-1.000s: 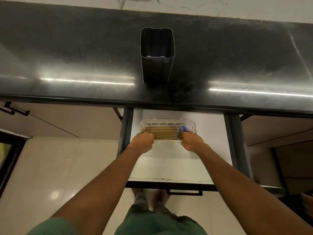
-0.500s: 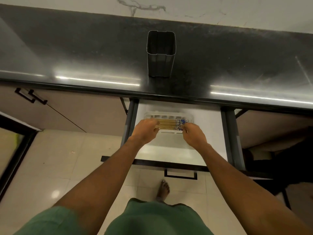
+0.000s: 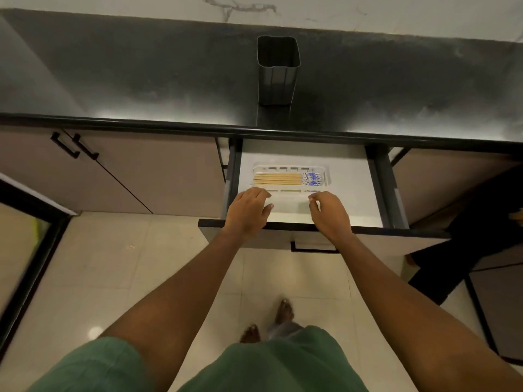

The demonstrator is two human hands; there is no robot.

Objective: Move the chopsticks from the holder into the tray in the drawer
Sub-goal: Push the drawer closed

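Observation:
Several wooden chopsticks (image 3: 278,179) with blue-and-white patterned ends lie side by side in a white slotted tray (image 3: 291,168) inside the open white drawer (image 3: 351,193). My left hand (image 3: 250,207) hovers just in front of the tray's left end, fingers loosely curled and holding nothing. My right hand (image 3: 329,213) is in front of the tray's right end, also loosely curled with nothing in it. The dark square holder (image 3: 278,70) stands upright on the black counter, and no chopsticks show in it.
The black counter (image 3: 141,89) runs across the top, its front edge overhanging the drawer's back. The drawer front with its black handle (image 3: 314,248) juts toward me. Cabinet doors with black handles (image 3: 75,145) lie left. A dark-clothed person (image 3: 467,222) stands at right.
Both hands have let go of the chopsticks and drawn back out of the tray toward me. The chopsticks now rest in the tray. My view has pulled back.

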